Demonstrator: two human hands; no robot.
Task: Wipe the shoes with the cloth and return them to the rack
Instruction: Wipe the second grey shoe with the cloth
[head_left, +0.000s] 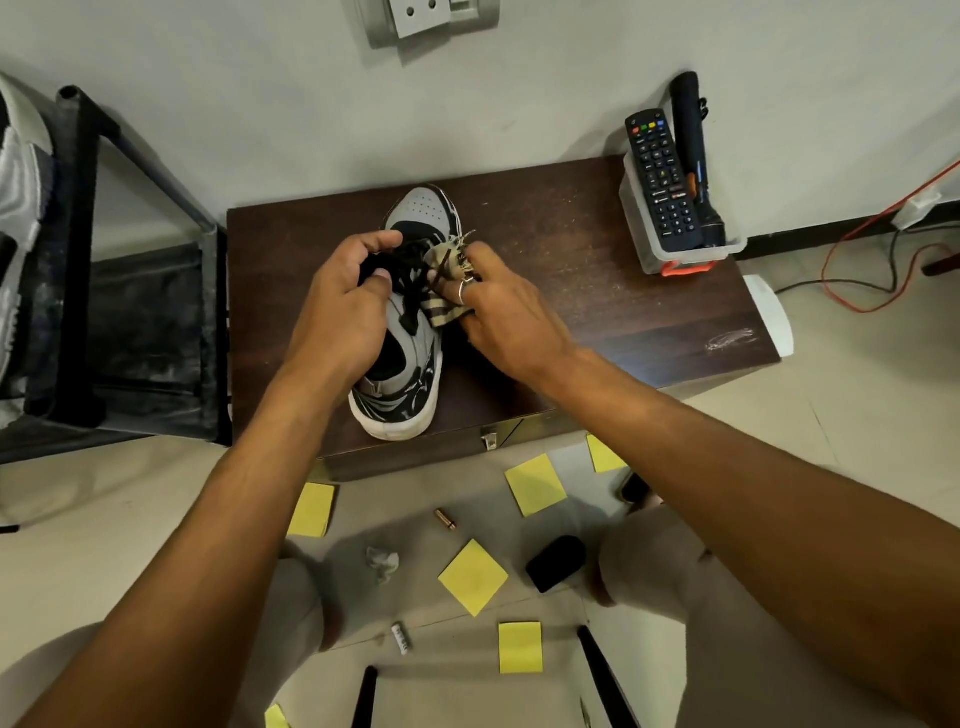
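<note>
Grey, black and white sneaker sits mid-frame on the dark brown wooden table, sole down. Long axis runs near vertical in frame: toe toward the wall at top, white heel at the table's near edge. Both hands are on it at the lace area, so nothing to reach for. Left hand comes in from the shoe's left side, right hand from its right; about equally near.

Left hand: fingers curled over the black laces and tongue, thumb tucked in, pinning the shoe. Clamped on the upper, not flat.

Right hand: fingers bunched shut around a beige striped cloth with a frayed edge, pressing it against the shoe's right side just beside the laces. Ring on one finger. Cloth touches the shoe; the part under the fingers is hidden.

Judgement: wiping step is in progress on this shoe's right flank and lace zone; toe cap and heel likely come next, stroking along the long axis while the left hand steadies. Loose laces could snag the cloth's fringe.

Rack: dark metal frame at left of frame, just beside the table, with another light shoe partly visible at far left edge. Return would go leftward, so the left hand is on the nearer side.

Yellow sticky notes lie scattered on the floor at the bottom.
</note>
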